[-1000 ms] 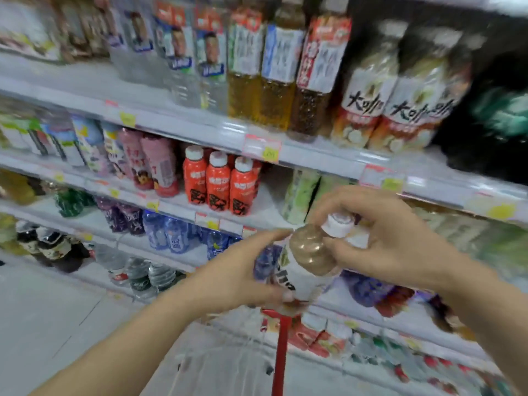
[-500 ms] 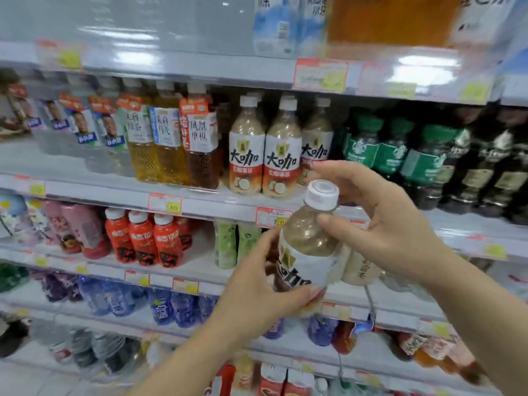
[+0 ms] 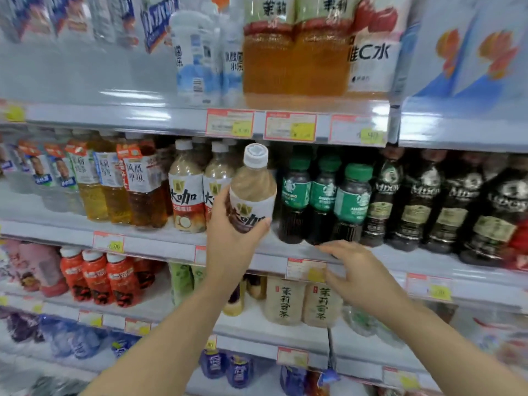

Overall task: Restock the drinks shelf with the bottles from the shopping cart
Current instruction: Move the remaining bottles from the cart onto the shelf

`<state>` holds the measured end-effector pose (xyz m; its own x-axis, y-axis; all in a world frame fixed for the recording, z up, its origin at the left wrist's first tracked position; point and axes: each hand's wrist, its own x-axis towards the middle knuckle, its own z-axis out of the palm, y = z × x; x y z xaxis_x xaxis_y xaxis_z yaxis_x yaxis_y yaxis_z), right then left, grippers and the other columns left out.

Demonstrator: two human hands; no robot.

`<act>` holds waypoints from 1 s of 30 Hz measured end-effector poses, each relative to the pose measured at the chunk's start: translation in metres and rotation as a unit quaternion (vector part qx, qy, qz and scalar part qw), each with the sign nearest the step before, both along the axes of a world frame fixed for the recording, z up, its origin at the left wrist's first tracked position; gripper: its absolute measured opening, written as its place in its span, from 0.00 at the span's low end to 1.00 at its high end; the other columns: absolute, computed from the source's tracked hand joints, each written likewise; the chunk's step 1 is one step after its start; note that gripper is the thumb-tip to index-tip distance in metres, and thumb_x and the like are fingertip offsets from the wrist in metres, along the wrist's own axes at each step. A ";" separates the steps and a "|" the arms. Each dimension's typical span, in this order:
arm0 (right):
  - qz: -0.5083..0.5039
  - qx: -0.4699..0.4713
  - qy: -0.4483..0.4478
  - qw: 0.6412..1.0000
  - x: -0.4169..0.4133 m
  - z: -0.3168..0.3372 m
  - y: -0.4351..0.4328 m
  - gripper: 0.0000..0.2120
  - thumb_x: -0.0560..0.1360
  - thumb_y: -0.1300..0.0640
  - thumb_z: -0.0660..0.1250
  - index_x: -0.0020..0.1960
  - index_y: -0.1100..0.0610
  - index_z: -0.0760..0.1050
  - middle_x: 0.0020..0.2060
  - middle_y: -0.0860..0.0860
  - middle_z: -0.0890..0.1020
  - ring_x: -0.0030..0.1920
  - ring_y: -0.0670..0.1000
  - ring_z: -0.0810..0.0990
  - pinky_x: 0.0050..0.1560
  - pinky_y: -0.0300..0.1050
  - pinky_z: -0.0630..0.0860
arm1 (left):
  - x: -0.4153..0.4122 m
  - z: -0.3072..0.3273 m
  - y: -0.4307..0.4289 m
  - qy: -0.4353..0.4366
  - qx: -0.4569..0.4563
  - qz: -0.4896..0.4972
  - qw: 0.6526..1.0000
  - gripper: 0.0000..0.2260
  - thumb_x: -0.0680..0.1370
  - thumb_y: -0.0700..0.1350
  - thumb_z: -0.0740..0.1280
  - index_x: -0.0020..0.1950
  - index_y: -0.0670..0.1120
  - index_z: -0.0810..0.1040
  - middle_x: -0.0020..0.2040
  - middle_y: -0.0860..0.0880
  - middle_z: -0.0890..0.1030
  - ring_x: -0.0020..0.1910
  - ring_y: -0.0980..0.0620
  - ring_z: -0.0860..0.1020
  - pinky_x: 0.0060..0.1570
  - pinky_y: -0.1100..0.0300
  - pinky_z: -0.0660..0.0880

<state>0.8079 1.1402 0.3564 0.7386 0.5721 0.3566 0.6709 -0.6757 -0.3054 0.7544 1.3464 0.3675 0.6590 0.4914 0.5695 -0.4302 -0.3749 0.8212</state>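
The amber tea bottles point(image 3: 143, 192) at the left of the middle shelf point(image 3: 160, 247) look safe from this move. The likelier trouble starts with the two matching milk-coffee bottles point(image 3: 185, 192) beside them: the left hand point(image 3: 228, 238) could knock the nearer one with wrist or knuckles as it goes in. That hand has its fingers wrapped round the lower half of the held bottle point(image 3: 253, 192), which sits nearly upright in front of the shelf, between the matching pair and the green-capped bottles point(image 3: 297, 195). The grip is low, so the white-capped top could sway and clip the shelf lip above or a green cap. The right hand point(image 3: 357, 270) holds nothing, its fingers loosely spread near the shelf edge below the green-capped row, and could brush a price tag. The held bottle hides any free slot behind it, so its landing place cannot be judged. Whether the right fingertips touch the shelf edge cannot be told. The cart is out of view, and the far-right dark bottles point(image 3: 414, 201) are blurred.
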 end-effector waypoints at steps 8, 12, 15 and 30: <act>-0.008 0.037 -0.012 0.999 0.001 -0.003 0.000 0.16 0.75 0.55 0.65 0.63 0.48 0.74 0.59 0.43 0.77 0.61 0.45 0.71 0.57 0.33 0.63 | 0.041 -0.003 -0.004 0.032 -0.002 0.029 0.999 0.32 0.68 0.43 0.76 0.68 0.51 0.66 0.61 0.55 0.77 0.59 0.58 0.75 0.62 0.52 0.73; -0.012 0.024 -0.022 0.999 0.003 -0.004 -0.001 0.16 0.75 0.54 0.64 0.63 0.49 0.75 0.60 0.42 0.76 0.63 0.44 0.70 0.58 0.29 0.59 | 0.049 -0.012 -0.006 0.057 0.006 0.061 0.997 0.34 0.69 0.47 0.74 0.72 0.52 0.62 0.66 0.54 0.73 0.65 0.55 0.72 0.65 0.50 0.71; -0.012 0.036 -0.017 0.999 0.001 -0.003 0.002 0.15 0.76 0.53 0.64 0.62 0.48 0.75 0.59 0.41 0.76 0.62 0.43 0.70 0.59 0.31 0.61 | 0.054 -0.013 -0.003 0.076 0.031 0.089 0.993 0.35 0.69 0.53 0.72 0.72 0.53 0.61 0.68 0.54 0.71 0.67 0.53 0.70 0.64 0.47 0.71; 0.004 0.302 0.006 0.953 -0.016 0.013 0.125 0.22 0.76 0.59 0.65 0.69 0.52 0.67 0.61 0.42 0.69 0.60 0.38 0.68 0.60 0.24 0.61 | 0.016 -0.018 0.046 0.067 0.200 0.155 0.965 0.26 0.74 0.47 0.70 0.70 0.49 0.67 0.64 0.50 0.65 0.54 0.59 0.68 0.52 0.62 0.70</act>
<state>0.7916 1.2649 0.3691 0.7408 0.2702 0.6149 0.6696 -0.3690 -0.6446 0.7701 1.3923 0.3498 0.5959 0.4352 0.6749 -0.1467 -0.7673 0.6243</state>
